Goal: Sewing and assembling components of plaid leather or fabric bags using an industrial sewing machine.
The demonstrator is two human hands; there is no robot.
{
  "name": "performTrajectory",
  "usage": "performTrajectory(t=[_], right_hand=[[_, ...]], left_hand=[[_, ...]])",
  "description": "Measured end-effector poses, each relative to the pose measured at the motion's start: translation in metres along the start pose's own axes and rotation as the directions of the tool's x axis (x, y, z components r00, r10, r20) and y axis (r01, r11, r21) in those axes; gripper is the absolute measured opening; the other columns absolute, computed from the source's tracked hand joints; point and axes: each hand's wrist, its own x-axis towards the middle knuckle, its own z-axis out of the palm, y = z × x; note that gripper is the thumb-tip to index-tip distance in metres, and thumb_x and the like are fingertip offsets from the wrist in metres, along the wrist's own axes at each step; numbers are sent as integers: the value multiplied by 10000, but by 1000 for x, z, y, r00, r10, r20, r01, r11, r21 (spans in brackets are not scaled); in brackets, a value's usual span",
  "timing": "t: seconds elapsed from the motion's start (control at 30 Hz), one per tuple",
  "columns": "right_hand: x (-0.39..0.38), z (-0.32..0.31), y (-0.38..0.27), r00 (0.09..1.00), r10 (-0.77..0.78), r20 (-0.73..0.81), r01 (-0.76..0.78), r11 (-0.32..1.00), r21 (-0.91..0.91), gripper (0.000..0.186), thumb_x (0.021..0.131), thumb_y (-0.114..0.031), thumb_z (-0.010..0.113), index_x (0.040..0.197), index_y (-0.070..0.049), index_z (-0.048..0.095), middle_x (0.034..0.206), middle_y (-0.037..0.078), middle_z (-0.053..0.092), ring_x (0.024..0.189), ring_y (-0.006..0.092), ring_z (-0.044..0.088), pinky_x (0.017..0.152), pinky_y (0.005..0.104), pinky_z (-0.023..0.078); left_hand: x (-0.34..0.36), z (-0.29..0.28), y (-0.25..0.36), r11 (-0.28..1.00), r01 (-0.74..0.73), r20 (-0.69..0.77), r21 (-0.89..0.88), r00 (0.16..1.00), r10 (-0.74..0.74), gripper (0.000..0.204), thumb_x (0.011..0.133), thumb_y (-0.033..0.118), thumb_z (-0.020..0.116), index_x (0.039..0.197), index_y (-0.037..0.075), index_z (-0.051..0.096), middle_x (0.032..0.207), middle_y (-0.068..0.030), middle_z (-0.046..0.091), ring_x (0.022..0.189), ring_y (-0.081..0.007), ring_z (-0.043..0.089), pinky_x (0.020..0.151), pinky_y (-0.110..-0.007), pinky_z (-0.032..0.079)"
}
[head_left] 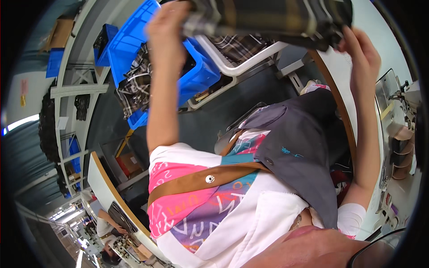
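A dark plaid cloth piece (272, 18) with pale and yellowish stripes is stretched between my raised hands at the top of the view, partly cut off by the frame edge. My left hand (167, 22), slightly smeared by motion, grips its left end. At the right end, my right hand (363, 51) has its thumb and fingers closed on the cloth's edge. Below the cloth, a white-rimmed tray (241, 69) holds more plaid fabric (237, 48). Beside my left forearm stands a blue crate (201, 73), with bunched plaid pieces (136, 85) on its left side.
A white worktable with a brown edge (342, 96) runs along my right, with a sewing machine (404, 96) on it. Metal shelving (80, 91) with blue bins stands at left. Another person (107, 223) works at a table lower left. I wear a grey apron (299, 134).
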Motion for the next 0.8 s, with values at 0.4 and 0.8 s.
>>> performTrajectory(t=[0.4,0.8], right_hand=[[-20,14,49,964,-118,239,208,892,-400,205,869,-92,586,1060,-24,620,987,125,646,918,180,617,805,260,463],[-44,-62,54,996,47,-74,-75,898,-433,177,867,-95,597,1025,-37,652,967,46,623,841,100,560,772,224,436]], left_hand=[[-77,-368,-76,229,291,-282,929,957,-71,242,748,33,528,958,39,649,852,-156,666,841,-295,641,740,-366,488],[50,-4,-145,463,-634,782,620,547,-298,240,731,61,628,968,63,661,981,-133,640,924,-284,603,830,-373,466]])
